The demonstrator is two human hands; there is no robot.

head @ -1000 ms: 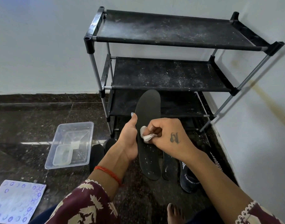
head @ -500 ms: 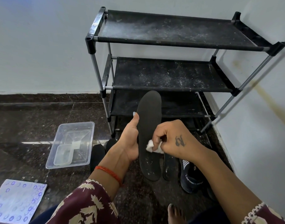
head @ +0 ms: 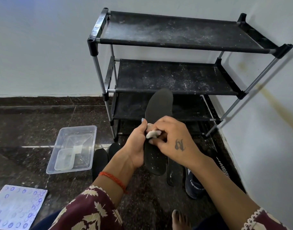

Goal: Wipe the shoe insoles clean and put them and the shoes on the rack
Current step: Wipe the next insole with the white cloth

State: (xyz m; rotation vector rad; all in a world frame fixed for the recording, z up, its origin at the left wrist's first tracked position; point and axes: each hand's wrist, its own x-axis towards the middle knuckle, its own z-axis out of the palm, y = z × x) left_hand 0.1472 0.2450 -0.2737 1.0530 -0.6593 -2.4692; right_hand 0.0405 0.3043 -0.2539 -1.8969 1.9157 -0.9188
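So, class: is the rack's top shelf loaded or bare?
Bare. The rack's top shelf shows only dusty black fabric; no shoe or insole lies on it.

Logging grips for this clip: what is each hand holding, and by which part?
Left hand grips the black insole by its left edge, near mid-length. Right hand pinches a small white wipe against the insole's face.

We see both of our forearms bare below the sleeves. Our left sleeve [head: 91, 208] is maroon with a cream leaf print. A thin red thread bracelet [head: 114, 180] circles our left wrist. The back of our right hand [head: 174, 138] carries a small dark tattoo [head: 179, 144]. Our right sleeve [head: 265, 220] is maroon, edged with white scalloped trim. Our foot [head: 179, 219] is bare.
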